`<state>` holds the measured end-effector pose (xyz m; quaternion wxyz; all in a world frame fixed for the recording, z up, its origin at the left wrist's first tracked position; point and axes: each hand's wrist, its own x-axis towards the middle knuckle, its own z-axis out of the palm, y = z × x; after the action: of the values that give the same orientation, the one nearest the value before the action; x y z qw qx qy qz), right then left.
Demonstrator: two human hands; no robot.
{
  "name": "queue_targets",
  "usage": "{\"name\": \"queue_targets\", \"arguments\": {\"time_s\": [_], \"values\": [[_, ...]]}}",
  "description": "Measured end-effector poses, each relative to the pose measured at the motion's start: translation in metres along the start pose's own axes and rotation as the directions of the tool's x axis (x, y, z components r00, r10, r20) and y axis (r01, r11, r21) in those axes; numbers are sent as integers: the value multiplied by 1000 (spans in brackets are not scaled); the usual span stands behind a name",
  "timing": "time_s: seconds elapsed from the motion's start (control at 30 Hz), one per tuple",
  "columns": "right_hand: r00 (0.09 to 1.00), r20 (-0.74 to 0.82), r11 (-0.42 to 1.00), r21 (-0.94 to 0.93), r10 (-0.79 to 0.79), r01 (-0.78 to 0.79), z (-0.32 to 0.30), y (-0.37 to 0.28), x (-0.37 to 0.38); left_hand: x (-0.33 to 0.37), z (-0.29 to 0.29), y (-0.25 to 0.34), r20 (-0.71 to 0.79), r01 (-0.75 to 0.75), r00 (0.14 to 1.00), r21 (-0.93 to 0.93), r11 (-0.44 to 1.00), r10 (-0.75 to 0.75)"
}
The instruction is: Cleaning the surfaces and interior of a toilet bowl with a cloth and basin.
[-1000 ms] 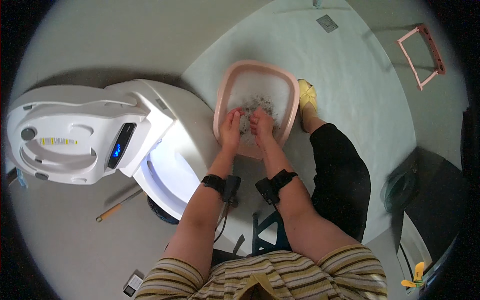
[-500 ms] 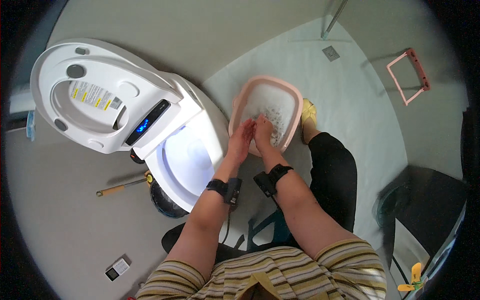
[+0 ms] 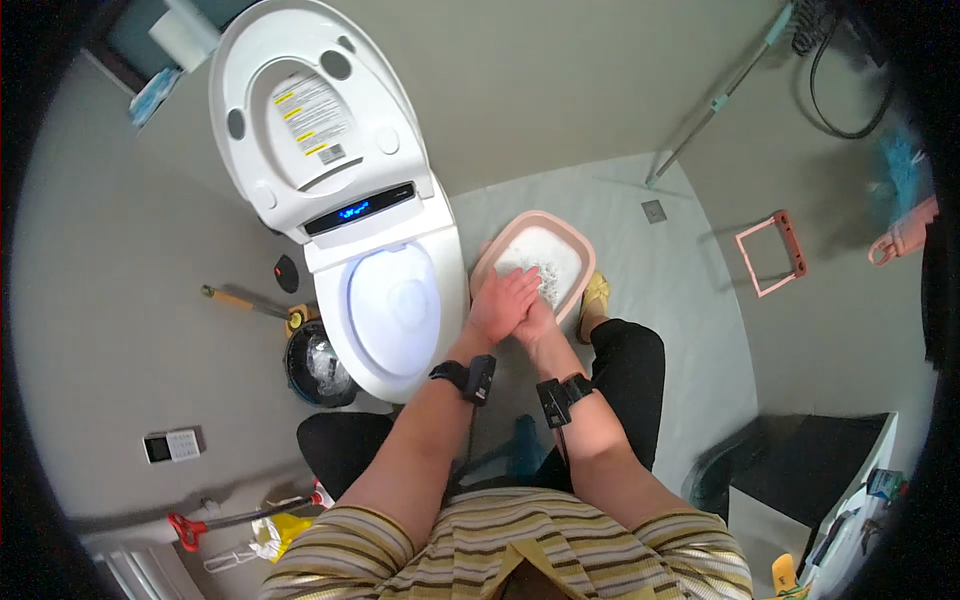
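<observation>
Squarely near the middle of the frame stood a pink basin [image 3: 581, 288], holding white foam [image 3: 548, 245] with a greyish, speckled patch in its lower part. Both hands met over the basin's lower left side. The left hand [image 3: 505, 302] lay back upward across the right, its fingers stretched out and close alongside one another, tips pointing toward the upper right. The right hand [image 3: 537, 320] touched it from beneath; its fingers were mostly covered, so I could not tell how they were bent or whether they gripped anything. Each forearm wore a black strap with a small box, the left box [image 3: 480, 380] and the right box [image 3: 553, 402] both turned inward. Just left of the basin was a white toilet [image 3: 446, 300], its lid [image 3: 228, 75] raised toward the upper left of the frame and its control panel [image 3: 358, 207] lit blue. A black bin [image 3: 308, 383] sat left of the bowl, and a yellow shoe [image 3: 597, 290] showed at the basin's right edge.
</observation>
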<state>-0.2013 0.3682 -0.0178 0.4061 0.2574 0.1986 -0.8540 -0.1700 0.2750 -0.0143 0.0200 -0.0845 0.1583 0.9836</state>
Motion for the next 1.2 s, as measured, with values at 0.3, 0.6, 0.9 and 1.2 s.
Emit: {"name": "queue_targets", "arguments": {"time_s": [0.3, 0.6, 0.9, 1.2], "values": [[929, 264, 495, -790, -258, 362, 42, 38, -57, -82, 47, 37, -377, 190, 924, 290, 938, -70], [806, 592, 983, -134, -23, 126, 113, 62, -125, -148, 80, 8, -317, 94, 944, -4, 996, -90], [750, 429, 837, -457, 503, -301, 82, 85, -171, -183, 47, 66, -36, -90, 996, -118, 989, 86], [990, 136, 558, -824, 31, 95, 58, 84, -152, -205, 77, 61, -213, 21, 970, 542, 840, 113]]}}
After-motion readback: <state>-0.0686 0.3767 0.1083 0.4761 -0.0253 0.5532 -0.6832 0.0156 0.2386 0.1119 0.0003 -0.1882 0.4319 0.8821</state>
